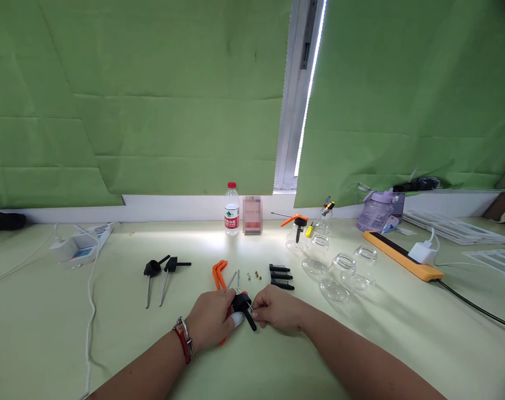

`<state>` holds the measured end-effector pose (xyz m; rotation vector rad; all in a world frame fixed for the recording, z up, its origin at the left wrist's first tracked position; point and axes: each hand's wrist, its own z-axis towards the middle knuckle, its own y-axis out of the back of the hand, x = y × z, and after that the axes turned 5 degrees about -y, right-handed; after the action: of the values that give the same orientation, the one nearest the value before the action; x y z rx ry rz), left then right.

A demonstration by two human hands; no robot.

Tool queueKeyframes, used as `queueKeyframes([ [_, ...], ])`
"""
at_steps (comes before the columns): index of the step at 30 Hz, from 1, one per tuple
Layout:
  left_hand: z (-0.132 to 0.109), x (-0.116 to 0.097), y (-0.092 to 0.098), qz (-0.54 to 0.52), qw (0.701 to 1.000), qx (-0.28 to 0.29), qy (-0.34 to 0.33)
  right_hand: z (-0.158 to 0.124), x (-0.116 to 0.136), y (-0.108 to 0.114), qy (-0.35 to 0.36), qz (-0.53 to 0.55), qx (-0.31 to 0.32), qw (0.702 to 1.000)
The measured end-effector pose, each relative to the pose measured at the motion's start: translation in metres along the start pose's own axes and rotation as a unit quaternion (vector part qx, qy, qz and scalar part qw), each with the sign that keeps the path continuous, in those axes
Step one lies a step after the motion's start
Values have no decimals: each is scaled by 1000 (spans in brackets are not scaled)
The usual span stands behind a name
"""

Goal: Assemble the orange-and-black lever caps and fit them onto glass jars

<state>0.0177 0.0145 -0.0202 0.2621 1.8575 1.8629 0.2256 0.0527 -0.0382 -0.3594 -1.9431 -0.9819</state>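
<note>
At the front centre of the table, my left hand (pixel 214 316) holds a black plastic piece (pixel 242 303) with a dark stem pointing down to the right. My right hand (pixel 275 307) pinches a thin metal rod (pixel 249 306) against the right side of that piece. Orange curved levers (pixel 220 273) lie just behind my left hand, one partly beneath it. Thin metal rods (pixel 239 279) and tiny brass parts (pixel 258 275) rest behind my hands. Three black spring pieces (pixel 280 276) are to the right. Two black heads with metal tubes (pixel 153 270) lie at the left.
Several clear glass jars (pixel 343 272) stand at the right, one with an orange-and-black pump (pixel 299 222). A water bottle (pixel 231 211) is at the back. An orange power strip (pixel 402 256), a purple jug (pixel 377 211) and a left-side white cable (pixel 92 311) are also present.
</note>
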Motion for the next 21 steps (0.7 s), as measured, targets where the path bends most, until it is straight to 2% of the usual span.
queueKeyframes([
  [3,-1,-1,-2,-3,1000,2,-24,1,0,6,-4,17,-3,1000],
  [6,-2,-8,-1,-9,997,15,-80,-1,1,12,-12,88,-2,996],
  [9,-4,-14,-1,-19,990,35,-132,2,2,8,-29,155,-2,987],
  [14,-4,-15,0,-33,986,40,-158,10,1,-4,-52,132,7,990],
  [18,-5,-11,2,-45,983,50,-170,12,0,0,-58,80,-64,993],
  [21,-6,-12,3,-73,977,70,-190,15,2,6,-7,48,-179,983],
])
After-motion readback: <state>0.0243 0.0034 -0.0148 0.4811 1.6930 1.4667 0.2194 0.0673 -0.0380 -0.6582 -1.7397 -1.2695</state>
